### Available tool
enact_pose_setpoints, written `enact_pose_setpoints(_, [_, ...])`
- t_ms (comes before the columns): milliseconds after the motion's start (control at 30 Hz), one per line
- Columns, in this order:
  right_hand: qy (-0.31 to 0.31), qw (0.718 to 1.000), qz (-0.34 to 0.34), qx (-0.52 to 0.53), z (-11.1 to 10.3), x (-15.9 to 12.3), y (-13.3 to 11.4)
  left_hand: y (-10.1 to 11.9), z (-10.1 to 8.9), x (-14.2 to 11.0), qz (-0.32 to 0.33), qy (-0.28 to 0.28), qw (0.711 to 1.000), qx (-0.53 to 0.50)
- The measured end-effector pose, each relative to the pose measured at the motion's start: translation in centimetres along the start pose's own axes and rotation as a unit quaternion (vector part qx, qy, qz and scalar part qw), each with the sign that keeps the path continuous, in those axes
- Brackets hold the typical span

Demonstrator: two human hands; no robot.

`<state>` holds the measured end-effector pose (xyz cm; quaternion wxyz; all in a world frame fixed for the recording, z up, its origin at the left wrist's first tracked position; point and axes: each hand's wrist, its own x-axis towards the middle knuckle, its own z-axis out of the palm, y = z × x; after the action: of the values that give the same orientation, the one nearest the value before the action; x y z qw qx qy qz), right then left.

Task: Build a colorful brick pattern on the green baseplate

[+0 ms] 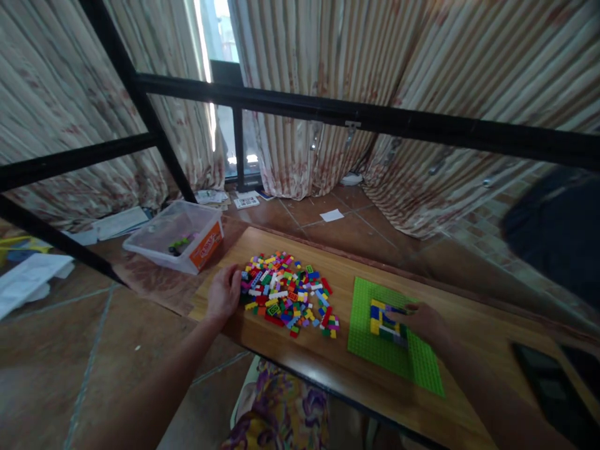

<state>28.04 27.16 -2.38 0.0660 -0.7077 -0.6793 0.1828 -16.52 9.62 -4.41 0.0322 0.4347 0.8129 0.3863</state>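
Observation:
My left hand (225,290) rests at the left edge of a heap of mixed toy bricks (285,294), its fingers curled against them. Whether a brick is inside those fingers is hidden. On a green baseplate (363,331) to the right stands a low, roughly square build of yellow, blue, white and grey bricks (376,319). My right hand (426,322) reaches over the right side of this build, fingertips drawn together at its top edge. Whatever is between them is too small and blurred to name.
A wooden table (328,365) carries everything, with dark flat devices (546,375) at its right end. Beyond its left end sits a clear plastic bin (162,253) with a few pieces inside. Black metal bars (290,100) cross in front of the curtains. Papers lie on the floor.

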Motion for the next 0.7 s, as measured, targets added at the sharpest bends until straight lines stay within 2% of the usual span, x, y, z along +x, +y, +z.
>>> enact_pose_setpoints(100, [0.050, 0.998, -0.020, 0.015, 0.4, -0.9, -1.6, 0.1, 0.0, -0.1, 0.004, 0.001, 1.000, -0.002])
enact_pose_setpoints(167, [0.076, 0.992, -0.091, 0.034, 1.0, -2.0, -3.8, 0.0, 0.2, -0.1, 0.008, 0.005, 1.000, -0.005])
enact_pose_setpoints(300, [0.038, 0.957, -0.267, 0.111, 3.1, -4.1, -10.0, -0.4, 0.5, -0.1, 0.016, 0.015, 1.000, -0.001])
enact_pose_setpoints(367, [0.025, 0.942, -0.316, 0.111, 4.2, -4.5, -12.8, -0.5, 0.6, -0.1, 0.019, 0.019, 1.000, 0.001])
enact_pose_setpoints(500, [0.010, 0.943, -0.325, 0.064, 5.6, -3.6, -16.6, -0.6, 0.7, -0.1, 0.020, 0.020, 1.000, 0.001])
enact_pose_setpoints(700, [-0.004, 0.937, -0.346, 0.038, 6.6, -2.0, -19.0, -0.5, 0.7, -0.2, 0.022, 0.018, 1.000, 0.003])
